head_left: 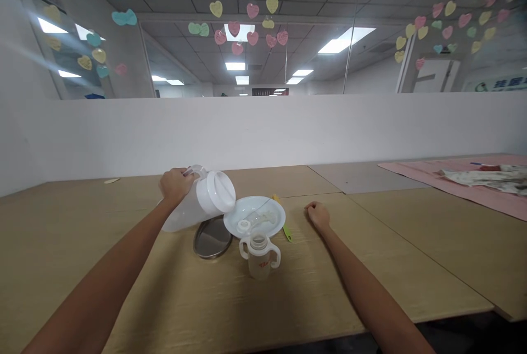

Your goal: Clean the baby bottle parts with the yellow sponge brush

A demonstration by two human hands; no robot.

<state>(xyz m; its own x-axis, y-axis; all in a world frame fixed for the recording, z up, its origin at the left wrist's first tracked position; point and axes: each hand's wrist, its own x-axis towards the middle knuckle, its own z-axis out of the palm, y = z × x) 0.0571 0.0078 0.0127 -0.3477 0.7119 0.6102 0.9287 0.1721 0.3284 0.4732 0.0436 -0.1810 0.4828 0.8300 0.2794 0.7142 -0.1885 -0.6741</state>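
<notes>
Our left hand (pixel 176 185) is clamped on the jug (pixel 185 212), tilted left of the bowl (pixel 242 208) and beyond the cup (pixel 259 266); our right hand (pixel 318 215) rests curled at right, seemingly empty; we judge tilting the step underway; next calls for steadiness.

The middle of the frame is blocked by the jug (pixel 187 212), bowl (pixel 246 206) and two-handled cup (pixel 259 267); at middle right, room is left over the surface (pixel 387 244).
</notes>
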